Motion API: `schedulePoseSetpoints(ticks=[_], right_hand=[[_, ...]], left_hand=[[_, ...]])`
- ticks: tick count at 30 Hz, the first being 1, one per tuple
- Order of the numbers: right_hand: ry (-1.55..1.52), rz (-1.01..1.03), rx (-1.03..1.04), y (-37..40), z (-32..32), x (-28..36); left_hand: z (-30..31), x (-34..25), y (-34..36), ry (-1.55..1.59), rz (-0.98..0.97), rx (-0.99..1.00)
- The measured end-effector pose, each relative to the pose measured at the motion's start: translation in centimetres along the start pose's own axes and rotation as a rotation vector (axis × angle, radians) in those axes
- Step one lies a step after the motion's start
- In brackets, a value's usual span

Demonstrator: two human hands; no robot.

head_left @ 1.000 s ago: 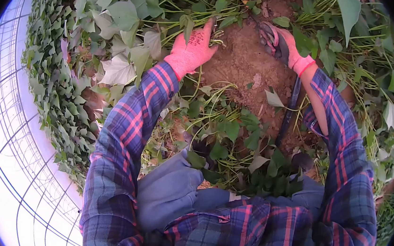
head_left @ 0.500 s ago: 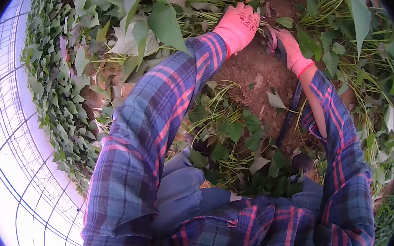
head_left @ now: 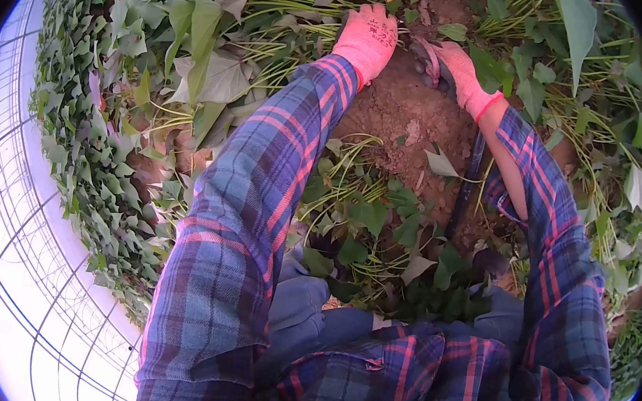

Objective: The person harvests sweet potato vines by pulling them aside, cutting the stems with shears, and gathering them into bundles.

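My left hand (head_left: 368, 44), in a pink glove with dark printing on its back, is closed at the top middle of the view. Green vine stems (head_left: 297, 11) run in from the left to its fingers, which curl away from me. Just to its right is my right hand (head_left: 460, 76), in a pink glove with a dark palm. Its fingers are bent together over the soil, and what they hold, if anything, is hidden. Brown bare soil (head_left: 410, 120) lies beneath both hands.
A dark hose or pipe (head_left: 470, 180) runs along the soil. Leafy vines (head_left: 370, 217) spread before my knees, with more dense leaves (head_left: 92, 171) on the left and long stems on the right. A white sheet with a grid of lines (head_left: 13, 271) borders the left.
Both hands have shifted slightly left in the view, the left hand a little further from the right. The plants and soil have shifted slightly too.
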State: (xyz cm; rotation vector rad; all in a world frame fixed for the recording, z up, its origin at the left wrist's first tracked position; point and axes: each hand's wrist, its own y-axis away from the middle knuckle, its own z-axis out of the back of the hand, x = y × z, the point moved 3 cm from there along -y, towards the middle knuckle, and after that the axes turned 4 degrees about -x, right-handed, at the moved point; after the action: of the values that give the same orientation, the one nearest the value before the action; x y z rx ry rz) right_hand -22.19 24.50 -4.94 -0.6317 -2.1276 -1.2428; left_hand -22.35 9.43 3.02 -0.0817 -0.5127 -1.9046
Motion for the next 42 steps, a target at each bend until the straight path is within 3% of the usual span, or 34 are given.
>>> schedulePoseSetpoints(ticks=[4, 9, 11, 15, 17, 21, 23, 27, 30, 33, 34, 37, 40, 42], right_hand=[[-0.04, -0.043, 0.008, 0.6, -0.5, 0.4], [-0.02, -0.051, -0.079, 1.5, 0.6, 0.2], [-0.064, -0.002, 0.019, 1.9, 0.9, 0.0], [-0.136, -0.01, 0.007, 2.4, 0.9, 1.5], [-0.133, 0.094, 0.271, 0.1, 1.4, 1.6], [-0.279, -0.01, 0.251, -1.6, -0.1, 1.6], [-0.384, 0.113, 0.289, -1.9, -0.6, 2.0], [-0.455, 0.097, 0.386, -4.6, -0.9, 1.6], [-0.714, 0.016, 0.4, -5.2, -0.9, 0.8], [-0.678, 0.063, 0.244, -3.1, -1.2, 1.6], [-0.595, 0.09, 0.195, -2.7, -1.4, 1.9], [-0.481, 0.106, 0.208, -2.3, -1.8, 2.4], [-0.331, 0.056, -0.133, -1.1, -2.4, 2.5], [-0.175, 0.079, -0.095, -1.3, -0.4, 1.4]], left_hand=[[-0.5, 0.1, -0.4, 0.028, 0.07, -0.081], [-1.2, 0.5, 0.5, 0.03, 0.078, -0.013], [-1.0, 1.1, 1.4, 0.065, 0.085, 0.005], [0.2, 0.2, 3.9, 0.128, 0.014, -0.103], [1.3, -0.4, 4.6, 0.143, -0.095, -0.138], [2.2, 0.9, 3.3, 0.335, 0.06, -0.077], [2.5, 1.6, 1.9, 0.325, 0.063, -0.123], [2.4, 2.9, -1.6, 0.271, 0.173, -0.196], [2.3, 3.2, -3.4, 0.282, 0.173, -0.211], [-2.8, 3.5, -6.5, 0.189, 0.242, -0.219], [0.7, 3.1, -5.4, 0.197, 0.249, -0.009], [0.3, 2.8, -5.4, 0.123, 0.299, -0.066], [0.9, 3.0, -5.3, 0.239, 0.324, 0.014], [0.6, 3.0, -4.6, 0.228, 0.332, -0.076]])
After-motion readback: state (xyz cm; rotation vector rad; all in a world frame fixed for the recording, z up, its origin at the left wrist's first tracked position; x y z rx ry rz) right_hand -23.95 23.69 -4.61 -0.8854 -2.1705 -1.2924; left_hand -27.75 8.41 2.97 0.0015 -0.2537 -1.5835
